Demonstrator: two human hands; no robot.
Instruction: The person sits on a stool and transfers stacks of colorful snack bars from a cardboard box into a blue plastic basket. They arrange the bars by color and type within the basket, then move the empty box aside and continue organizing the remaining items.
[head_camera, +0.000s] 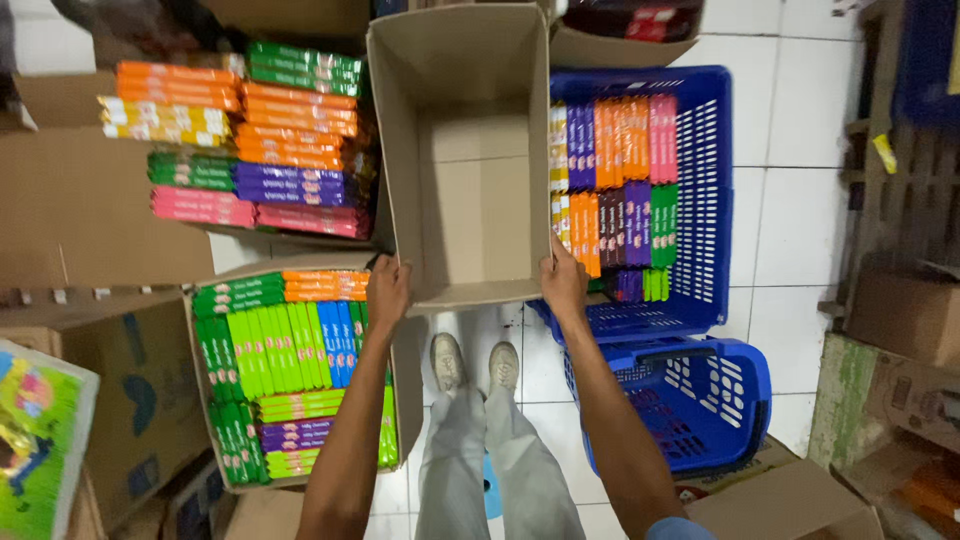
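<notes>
— Start at the fingers. What are they doing?

— Both hands are clamped on the near wall of an open cardboard box (470, 190). The left hand (387, 290) curls over its near-left corner, the right hand (563, 283) over the near-right, thumbs outside as far as I can tell. The box is held between them, above the white tiled floor (790, 230), just ahead of the person's shoes.

— Anything inside it?

— Nothing I can see — bare cardboard bottom and walls, flaps open. So, as I judge it, the box is in hand, but no filling has begun.

— And around it?

— To the right, touching or nearly so, a blue plastic crate (700, 200) packed with slim packets (620, 180) on edge (orange, purple, pink, green, brown). A second blue basket (710, 400) sits nearer the person, apparently empty. To the left, a carton of green, blue and orange packets (285, 370) by the left forearm, and beyond it stacks of flat packets (250, 140) in orange, yellow, green, purple and pink on another carton.

— Further out?

— More cardboard cartons at both edges, and a colourful printed box (40, 440) at the lower left.
</notes>
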